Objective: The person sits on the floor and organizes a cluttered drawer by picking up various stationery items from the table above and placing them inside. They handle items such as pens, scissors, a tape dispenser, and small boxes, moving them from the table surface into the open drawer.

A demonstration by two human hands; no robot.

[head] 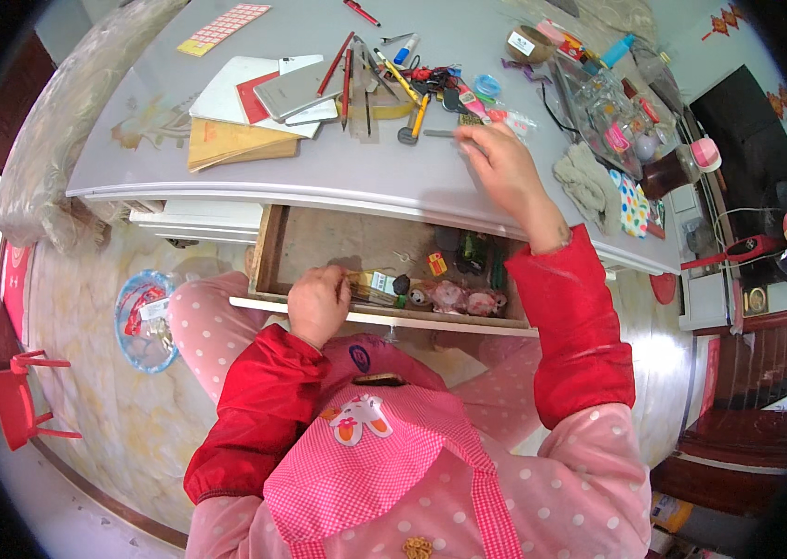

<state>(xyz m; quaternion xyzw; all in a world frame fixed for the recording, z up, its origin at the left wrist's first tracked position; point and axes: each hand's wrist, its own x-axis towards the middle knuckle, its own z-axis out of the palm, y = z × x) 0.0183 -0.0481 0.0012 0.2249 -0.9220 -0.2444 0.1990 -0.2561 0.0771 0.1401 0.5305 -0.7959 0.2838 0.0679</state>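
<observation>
My right hand (505, 168) is over the tabletop, its thumb and forefinger pinched at the end of a thin grey strip (439, 133). Whether the strip is lifted off the table does not show. Just left of it lies a yellow-handled tool with a dark head (414, 126). My left hand (320, 304), fingers curled, is at the front left of an open wooden drawer (351, 234); what its fingers grip is hidden. Inside the drawer are a labelled packet (381, 283), a small red and yellow box (437, 263) and pinkish plastic-wrapped items (449, 297).
Pencils (347, 91), a silver phone-like slab (303, 91), brown envelopes (240, 143) and a marker (406, 50) lie on the table (156, 161). At right are a grey cloth (585, 182), a tray of glassware (603, 112) and a jar (669, 171). A blue-rimmed bin (124, 349) stands on the floor.
</observation>
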